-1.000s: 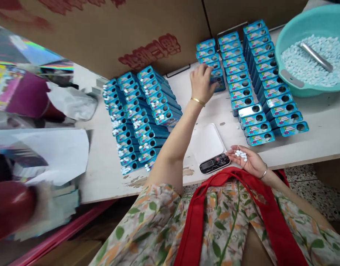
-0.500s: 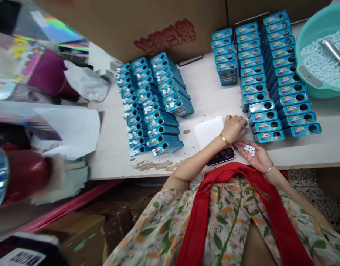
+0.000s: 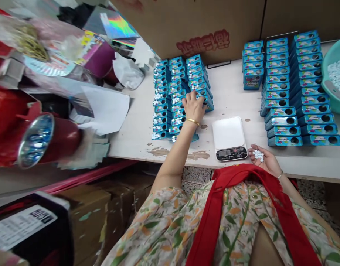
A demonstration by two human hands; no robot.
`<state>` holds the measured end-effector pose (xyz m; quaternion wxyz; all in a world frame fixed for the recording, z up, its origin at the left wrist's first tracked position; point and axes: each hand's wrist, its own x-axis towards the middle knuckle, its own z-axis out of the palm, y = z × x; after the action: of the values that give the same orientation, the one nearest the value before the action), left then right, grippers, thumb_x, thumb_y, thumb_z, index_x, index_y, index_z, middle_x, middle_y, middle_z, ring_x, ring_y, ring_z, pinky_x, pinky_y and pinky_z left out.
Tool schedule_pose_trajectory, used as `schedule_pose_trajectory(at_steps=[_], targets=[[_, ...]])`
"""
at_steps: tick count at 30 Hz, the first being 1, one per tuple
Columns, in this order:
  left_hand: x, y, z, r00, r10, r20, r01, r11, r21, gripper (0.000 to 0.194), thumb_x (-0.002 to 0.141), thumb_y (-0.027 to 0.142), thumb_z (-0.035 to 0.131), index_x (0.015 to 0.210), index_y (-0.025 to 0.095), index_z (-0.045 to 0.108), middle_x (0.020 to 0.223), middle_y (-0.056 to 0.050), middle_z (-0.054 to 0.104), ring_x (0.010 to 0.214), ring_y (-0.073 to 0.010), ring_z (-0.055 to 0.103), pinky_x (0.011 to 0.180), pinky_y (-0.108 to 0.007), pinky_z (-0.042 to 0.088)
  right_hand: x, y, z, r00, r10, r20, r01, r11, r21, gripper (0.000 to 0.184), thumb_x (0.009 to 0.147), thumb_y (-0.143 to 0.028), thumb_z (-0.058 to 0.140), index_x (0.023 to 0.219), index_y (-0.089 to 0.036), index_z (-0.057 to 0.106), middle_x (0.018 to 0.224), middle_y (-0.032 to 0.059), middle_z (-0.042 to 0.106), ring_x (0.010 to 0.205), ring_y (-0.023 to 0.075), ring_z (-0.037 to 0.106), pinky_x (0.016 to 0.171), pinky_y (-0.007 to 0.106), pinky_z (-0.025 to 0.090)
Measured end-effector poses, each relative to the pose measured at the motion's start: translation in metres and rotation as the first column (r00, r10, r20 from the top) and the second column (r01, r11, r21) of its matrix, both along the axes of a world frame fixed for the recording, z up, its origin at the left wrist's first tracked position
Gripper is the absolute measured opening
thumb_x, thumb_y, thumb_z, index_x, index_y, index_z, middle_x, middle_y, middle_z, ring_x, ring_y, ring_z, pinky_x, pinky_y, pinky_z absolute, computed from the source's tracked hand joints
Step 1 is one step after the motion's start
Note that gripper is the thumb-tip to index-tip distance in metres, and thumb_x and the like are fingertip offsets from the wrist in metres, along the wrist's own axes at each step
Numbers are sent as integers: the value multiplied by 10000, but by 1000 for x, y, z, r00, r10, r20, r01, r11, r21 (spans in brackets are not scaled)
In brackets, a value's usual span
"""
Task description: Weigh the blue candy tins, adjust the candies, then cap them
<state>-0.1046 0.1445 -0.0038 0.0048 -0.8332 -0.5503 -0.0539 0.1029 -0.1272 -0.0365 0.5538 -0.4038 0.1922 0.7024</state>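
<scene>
My left hand (image 3: 193, 108), with a gold bracelet at its wrist, reaches over the front of the left group of blue tins (image 3: 162, 108). Its fingers are spread and bent downward at the front tin (image 3: 209, 105) of the third row; whether they touch it I cannot tell. Small white candies lie on the ends of many of these tins. In my cupped right hand (image 3: 267, 161), palm up at the table edge, rests a small heap of white candies (image 3: 258, 156). Between the hands sits a white digital scale (image 3: 228, 133) with a bare plate.
Rows of blue tins (image 3: 283, 140) with round openings stand at the right. Beside them is a turquoise basin (image 3: 329, 88) of pale candies. A large cardboard box (image 3: 200, 22) backs the table (image 3: 136, 125). Papers, bags and a red bucket (image 3: 64, 135) clutter the left.
My left hand has moved from beside my right hand, over the scale's edge, leftward to the left tins. My right hand still holds the candies. The view has swung left.
</scene>
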Motion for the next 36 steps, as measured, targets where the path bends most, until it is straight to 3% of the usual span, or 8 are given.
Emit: schedule_pose_trajectory(at_steps=[4, 12, 15, 20, 24, 26, 30, 36], targets=[[3, -6, 9, 978, -208, -14, 208, 978, -1, 125, 893, 218, 543, 951, 191, 650, 1417, -116, 514, 1341, -360, 391, 1082, -562, 303, -2, 1, 12, 1000, -15, 21, 16, 999, -41, 327, 989, -134, 371, 902, -99, 684, 766, 100, 728, 633, 138, 712, 542, 182, 581], [30, -87, 50, 819, -564, -105, 556, 825, -98, 209, 967, 257, 490, 980, 164, 676, 1053, -136, 638, 948, -272, 593, 829, -423, 437, -5, -1, 23, 1000, -18, 19, 18, 1000, -2, 294, 976, -124, 371, 949, -94, 662, 925, 163, 756, 875, 206, 761, 706, 241, 636], [39, -100, 52, 774, -622, -122, 607, 783, -137, 203, 967, 245, 491, 979, 154, 673, 1016, -136, 649, 891, -263, 596, 784, -408, 441, -6, -3, 24, 1000, -2, 14, 2, 1000, 24, 290, 972, -134, 374, 968, -91, 660, 955, 169, 755, 908, 213, 759, 738, 255, 637], [43, -124, 58, 781, -625, 16, 625, 781, 2, 284, 949, 358, 583, 1143, 151, 600, 1240, -158, 597, 1050, -289, 560, 850, -414, 442, -4, -8, 22, 1000, -7, -7, 8, 995, 97, 275, 957, -165, 413, 1024, -82, 667, 1057, 170, 744, 964, 216, 746, 809, 306, 636], [61, -176, 41, 608, -783, 132, 794, 595, -122, 300, 1032, 323, 424, 1230, 153, 572, 1151, -110, 628, 930, -211, 594, 744, -320, 449, -1, -12, 21, 1000, -3, 20, 2, 997, 73, 324, 1004, -239, 377, 1017, -144, 686, 912, 74, 760, 790, 147, 743, 735, 260, 639], [75, -199, 24, 573, -804, 159, 816, 542, -200, 333, 1050, 278, 363, 1292, 146, 550, 1138, -110, 629, 930, -206, 602, 709, -302, 445, -1, -14, 22, 997, 11, 77, -15, 999, 49, 333, 1008, -268, 378, 1023, -174, 697, 895, 54, 757, 844, 155, 742, 764, 276, 641], [89, -219, -2, 616, -756, 222, 784, 560, -269, 317, 1050, 237, 356, 1260, 148, 577, 1142, -120, 613, 984, -214, 606, 700, -285, 450, -2, -21, 20, 968, 35, 248, -41, 999, 20, 259, 955, -281, 466, 1012, -210, 708, 1002, 60, 753, 1101, 215, 695, 916, 368, 617], [84, -219, -12, 631, -716, 298, 776, 577, -255, 255, 1030, 228, 405, 1130, 137, 622, 1165, -128, 604, 1014, -217, 593, 788, -303, 465, -3, -25, 14, 952, 120, 282, -111, 993, -48, 187, 909, -308, 520, 919, -197, 670, 821, 42, 722, 918, 205, 729, 763, 304, 642]])
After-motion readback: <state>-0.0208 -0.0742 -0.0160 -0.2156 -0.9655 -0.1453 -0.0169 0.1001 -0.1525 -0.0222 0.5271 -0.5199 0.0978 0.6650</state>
